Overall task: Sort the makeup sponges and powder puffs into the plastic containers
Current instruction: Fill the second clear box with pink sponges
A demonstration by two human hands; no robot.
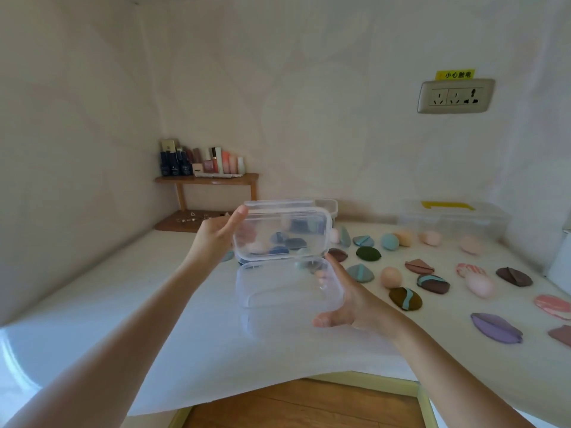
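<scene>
Looks like someone's home vanity corner: small wooden shelf [206, 179] crammed with cosmetics bottles [200, 162], wall outlet [455, 95], white-covered tabletop [123, 288].

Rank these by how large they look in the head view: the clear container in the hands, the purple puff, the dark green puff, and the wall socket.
1. clear container, though it is nearest the camera
2. wall socket
3. purple puff
4. dark green puff
</scene>
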